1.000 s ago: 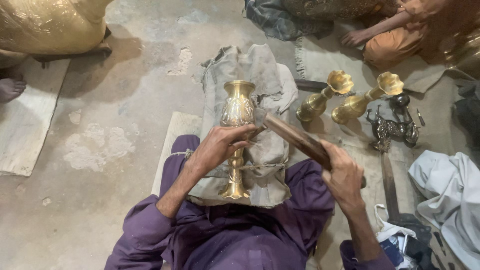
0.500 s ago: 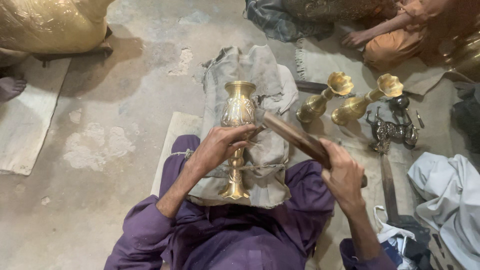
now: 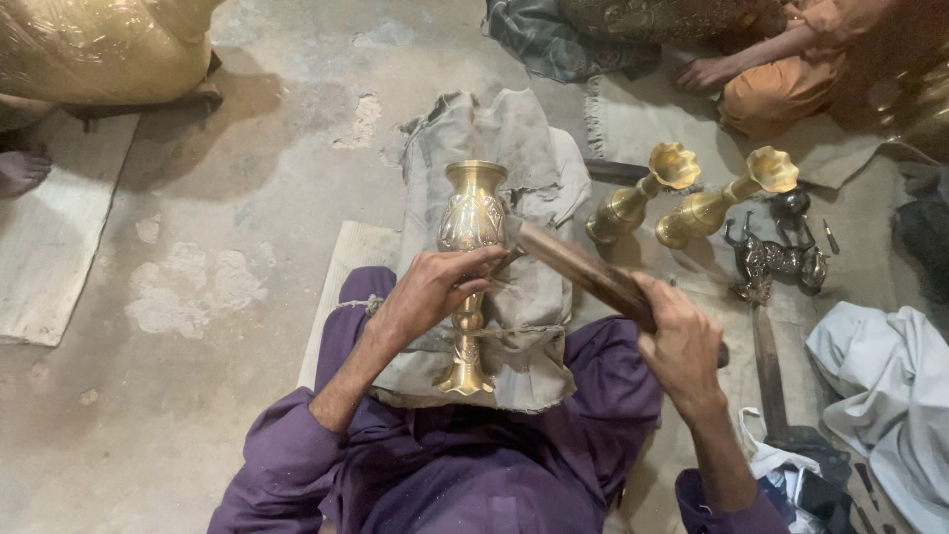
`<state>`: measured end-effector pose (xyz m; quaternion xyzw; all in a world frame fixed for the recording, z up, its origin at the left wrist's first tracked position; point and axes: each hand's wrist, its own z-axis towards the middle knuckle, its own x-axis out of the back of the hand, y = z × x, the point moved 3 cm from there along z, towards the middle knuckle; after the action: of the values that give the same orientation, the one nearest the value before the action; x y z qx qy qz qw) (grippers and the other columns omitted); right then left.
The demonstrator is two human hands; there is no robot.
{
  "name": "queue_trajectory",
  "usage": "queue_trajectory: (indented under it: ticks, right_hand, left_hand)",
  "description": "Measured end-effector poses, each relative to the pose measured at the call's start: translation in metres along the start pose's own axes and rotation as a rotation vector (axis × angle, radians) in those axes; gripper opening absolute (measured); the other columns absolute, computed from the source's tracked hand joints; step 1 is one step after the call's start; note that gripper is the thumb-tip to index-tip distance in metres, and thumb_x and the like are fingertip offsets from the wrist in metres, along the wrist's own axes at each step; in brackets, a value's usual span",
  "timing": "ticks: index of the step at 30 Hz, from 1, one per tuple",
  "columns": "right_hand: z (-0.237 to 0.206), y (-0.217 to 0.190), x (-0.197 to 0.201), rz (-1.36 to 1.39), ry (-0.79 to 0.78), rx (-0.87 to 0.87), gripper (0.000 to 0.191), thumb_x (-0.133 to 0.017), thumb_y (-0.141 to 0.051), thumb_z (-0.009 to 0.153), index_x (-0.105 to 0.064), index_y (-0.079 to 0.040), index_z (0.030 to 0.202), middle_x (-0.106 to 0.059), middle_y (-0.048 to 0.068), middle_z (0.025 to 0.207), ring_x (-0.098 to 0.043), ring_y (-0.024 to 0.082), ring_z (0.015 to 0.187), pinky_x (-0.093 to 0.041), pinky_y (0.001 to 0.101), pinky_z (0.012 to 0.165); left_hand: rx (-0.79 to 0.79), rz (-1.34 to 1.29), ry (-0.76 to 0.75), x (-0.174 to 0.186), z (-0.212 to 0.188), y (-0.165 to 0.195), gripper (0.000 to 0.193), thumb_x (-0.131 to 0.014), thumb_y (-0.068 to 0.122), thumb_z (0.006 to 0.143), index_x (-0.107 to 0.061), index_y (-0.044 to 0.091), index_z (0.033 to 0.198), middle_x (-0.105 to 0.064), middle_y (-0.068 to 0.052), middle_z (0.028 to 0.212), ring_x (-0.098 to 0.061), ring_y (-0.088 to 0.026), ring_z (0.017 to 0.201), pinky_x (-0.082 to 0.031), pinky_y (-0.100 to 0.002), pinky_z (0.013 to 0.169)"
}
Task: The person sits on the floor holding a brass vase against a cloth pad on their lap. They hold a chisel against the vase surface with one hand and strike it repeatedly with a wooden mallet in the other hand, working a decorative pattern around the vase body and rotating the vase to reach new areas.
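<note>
An embossed golden brass vase (image 3: 472, 259) lies lengthwise on a grey cloth-wrapped bolster (image 3: 514, 178), mouth pointing away. The left hand (image 3: 432, 292) grips its waist, apparently pinching a small tool; the right hand (image 3: 679, 339) clenches a dark wooden-handled hammer (image 3: 583, 272) slanting in from the right.
</note>
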<state>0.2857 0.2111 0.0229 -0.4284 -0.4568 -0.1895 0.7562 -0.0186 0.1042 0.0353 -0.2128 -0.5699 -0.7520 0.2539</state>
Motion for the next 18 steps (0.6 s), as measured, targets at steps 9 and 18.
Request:
queue_trajectory:
  ticks: [9,18]
  right_hand:
    - [0.003,-0.003,0.010,-0.109,0.035,0.030,0.067,-0.065,0.003,0.067,-0.062,-0.015,0.132,-0.073,0.013,0.110,-0.072,0.033,0.093,-0.057,0.0458,0.075]
    - [0.006,-0.001,0.011,-0.010,-0.021,-0.108,0.063,-0.064,0.002,0.076,-0.060,-0.015,0.136,-0.070,0.015,0.098,-0.071,0.033,0.088,-0.054,0.0463,0.075]
  left_hand:
    - [0.004,0.022,0.020,0.001,-0.001,-0.001,0.051,-0.076,0.017,0.088,-0.063,0.015,0.137,-0.078,-0.009,0.107,-0.078,-0.024,0.086,-0.063,-0.038,0.075]
    - [-0.005,0.014,0.038,0.003,-0.002,0.002,0.049,-0.076,0.015,0.089,-0.063,0.014,0.136,-0.078,-0.010,0.108,-0.078,-0.026,0.091,-0.062,-0.039,0.078]
